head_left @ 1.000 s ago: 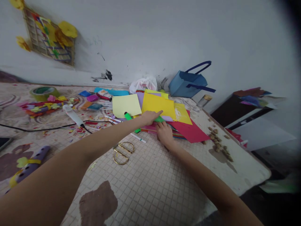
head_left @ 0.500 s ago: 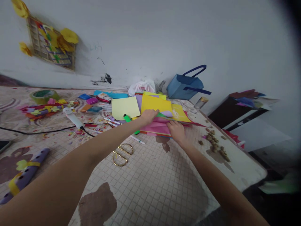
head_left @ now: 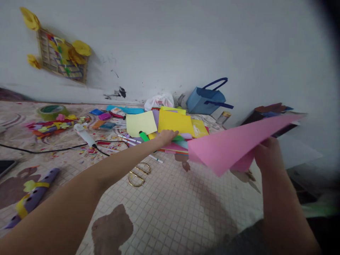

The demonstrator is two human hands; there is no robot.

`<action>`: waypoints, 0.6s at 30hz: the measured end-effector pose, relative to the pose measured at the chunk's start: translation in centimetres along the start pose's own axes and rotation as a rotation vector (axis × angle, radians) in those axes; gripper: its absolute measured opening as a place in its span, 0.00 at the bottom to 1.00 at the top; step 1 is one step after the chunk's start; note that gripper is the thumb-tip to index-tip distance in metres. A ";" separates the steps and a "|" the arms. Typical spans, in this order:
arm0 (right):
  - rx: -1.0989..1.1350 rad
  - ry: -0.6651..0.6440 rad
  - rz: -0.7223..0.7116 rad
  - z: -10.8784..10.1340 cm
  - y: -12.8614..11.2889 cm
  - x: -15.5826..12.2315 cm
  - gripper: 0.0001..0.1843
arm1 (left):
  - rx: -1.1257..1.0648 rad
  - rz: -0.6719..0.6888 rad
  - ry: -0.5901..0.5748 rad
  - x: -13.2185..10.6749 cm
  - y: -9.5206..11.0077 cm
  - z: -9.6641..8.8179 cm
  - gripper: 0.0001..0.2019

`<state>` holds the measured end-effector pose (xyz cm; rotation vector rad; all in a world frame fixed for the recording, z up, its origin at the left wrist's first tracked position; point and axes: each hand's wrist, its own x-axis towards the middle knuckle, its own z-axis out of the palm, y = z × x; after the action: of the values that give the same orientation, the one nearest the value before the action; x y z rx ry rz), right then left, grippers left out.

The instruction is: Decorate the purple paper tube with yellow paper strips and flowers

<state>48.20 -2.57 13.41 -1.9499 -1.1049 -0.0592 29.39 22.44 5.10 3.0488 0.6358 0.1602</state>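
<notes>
A large sheet of pink paper (head_left: 228, 143) hangs in the air at the right, bent along its length. My right hand (head_left: 269, 154) is closed on its near right edge, and part of the fingers is hidden by the sheet. My left hand (head_left: 168, 137) is at the front of a pile of coloured paper, its fingers closed over the edge of the upper sheets. On top of that pile lies a yellow sheet (head_left: 175, 121), with a pale yellow sheet (head_left: 140, 123) to its left. A green marker (head_left: 144, 136) rests beside my left forearm.
Gold-handled scissors (head_left: 139, 174) lie on the table in front of the pile. A glue gun (head_left: 84, 135) with a black cord, a tape roll (head_left: 52, 112) and paper scraps are at the left. A blue bag (head_left: 204, 101) and a jar (head_left: 223, 117) stand behind.
My right hand has pulled the pink sheet out of the pile and carried it right and up. My left hand has stayed at the pile.
</notes>
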 end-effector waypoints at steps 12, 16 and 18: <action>0.526 -0.281 0.262 9.7 -3.2 -2.0 0.19 | -1.496 -0.007 -0.086 -17.6 2.6 -2.2 0.20; 0.500 -0.200 0.148 15.4 -3.7 -4.1 0.22 | -1.580 -0.391 0.018 -22.4 1.9 -0.7 0.13; 0.488 -0.212 0.130 17.8 -3.5 -5.1 0.22 | -1.398 -0.512 0.105 -24.8 1.9 -0.9 0.14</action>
<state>36.40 7.30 2.56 -1.6015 -1.0087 0.4566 7.41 10.80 3.70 1.5113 0.7902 0.4834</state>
